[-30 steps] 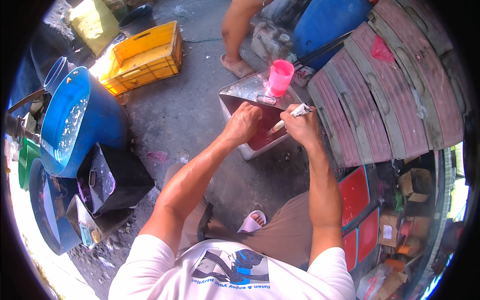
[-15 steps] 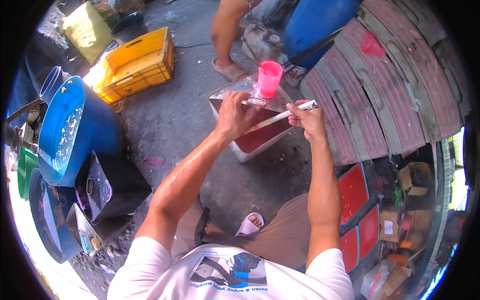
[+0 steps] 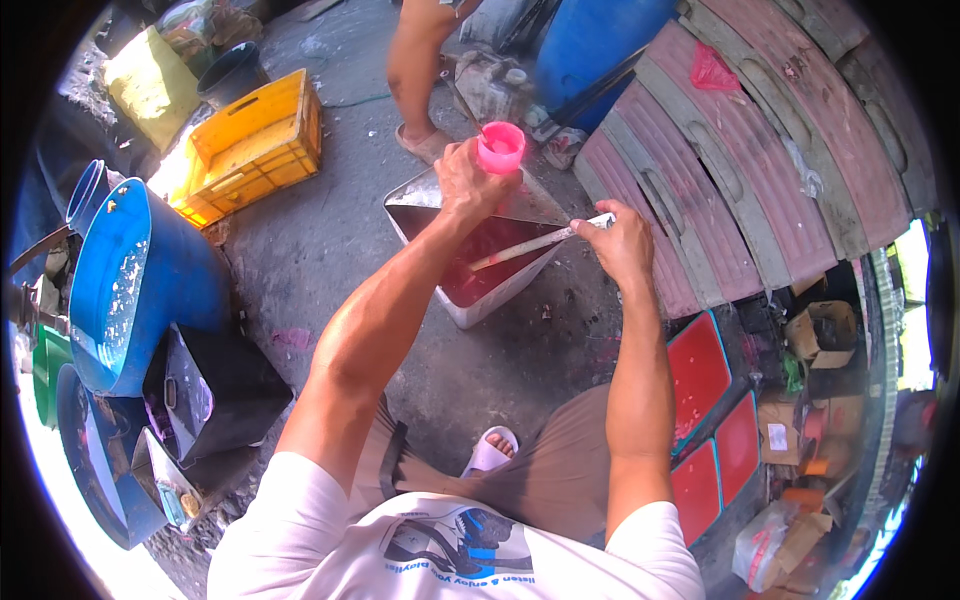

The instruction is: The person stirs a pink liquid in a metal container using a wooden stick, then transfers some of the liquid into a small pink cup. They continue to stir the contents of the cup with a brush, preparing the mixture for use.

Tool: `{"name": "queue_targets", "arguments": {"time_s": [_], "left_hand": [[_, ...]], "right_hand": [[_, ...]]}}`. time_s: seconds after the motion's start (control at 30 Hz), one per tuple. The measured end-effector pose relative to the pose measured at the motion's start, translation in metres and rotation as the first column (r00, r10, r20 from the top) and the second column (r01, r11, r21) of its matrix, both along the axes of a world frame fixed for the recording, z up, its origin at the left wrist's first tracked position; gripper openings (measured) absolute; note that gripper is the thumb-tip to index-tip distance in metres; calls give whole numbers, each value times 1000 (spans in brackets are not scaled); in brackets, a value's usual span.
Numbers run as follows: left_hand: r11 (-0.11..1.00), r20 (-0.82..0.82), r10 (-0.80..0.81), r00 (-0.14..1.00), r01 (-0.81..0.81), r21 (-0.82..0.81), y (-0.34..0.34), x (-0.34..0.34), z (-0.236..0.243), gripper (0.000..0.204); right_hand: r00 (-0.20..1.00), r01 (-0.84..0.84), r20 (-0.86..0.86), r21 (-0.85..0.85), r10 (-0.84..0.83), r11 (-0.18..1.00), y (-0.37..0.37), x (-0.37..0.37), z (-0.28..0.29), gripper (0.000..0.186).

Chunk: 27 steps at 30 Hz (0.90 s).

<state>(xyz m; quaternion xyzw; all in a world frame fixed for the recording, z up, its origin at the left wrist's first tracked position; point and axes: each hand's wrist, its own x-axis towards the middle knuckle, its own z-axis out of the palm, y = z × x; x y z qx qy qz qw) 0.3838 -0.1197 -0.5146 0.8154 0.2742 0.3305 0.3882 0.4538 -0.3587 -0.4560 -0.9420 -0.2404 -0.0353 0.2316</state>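
Observation:
My left hand (image 3: 466,185) is closed on the lower part of a pink plastic cup (image 3: 503,150) at the back of an open rectangular metal can (image 3: 472,314); its fingers partly hide the cup. My right hand (image 3: 622,240) grips a long whitish, stained stick (image 3: 530,244), angled down into the red liquid (image 3: 490,281) inside the can. The can's bent top flap lies behind the stick.
Another person's leg (image 3: 410,70) stands beyond. A yellow crate (image 3: 255,150), blue tub (image 3: 110,330) and black containers (image 3: 215,390) are on the left. At right are stacked pinkish boards (image 3: 720,200), a blue drum (image 3: 590,55), red-filled trays (image 3: 700,370) and cardboard boxes (image 3: 820,335).
My left hand has moved up from the can's opening to the pink cup and taken hold of it. The stick's angle has flattened in my right hand. The whole view has shifted slightly.

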Motion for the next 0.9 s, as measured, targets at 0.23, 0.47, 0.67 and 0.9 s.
{"name": "queue_targets", "arguments": {"time_s": [0.23,0.47,0.67,0.9], "left_hand": [[959,127,-284,950,284,25,7,-58,22,55],[882,-49,-417,908,417,221,0,-123,16,64],[856,-89,-479,873,487,173,-7,-137,2,71],[882,-22,-453,891,451,133,-5,-148,-10,82]], "right_hand": [[938,11,347,-81,18,997,6,-14,2,65],[824,-467,492,311,280,828,29,-46,21,57],[575,-719,-28,460,818,521,51,-116,60,45],[751,-558,30,563,660,610,40,-115,63,28]]}}
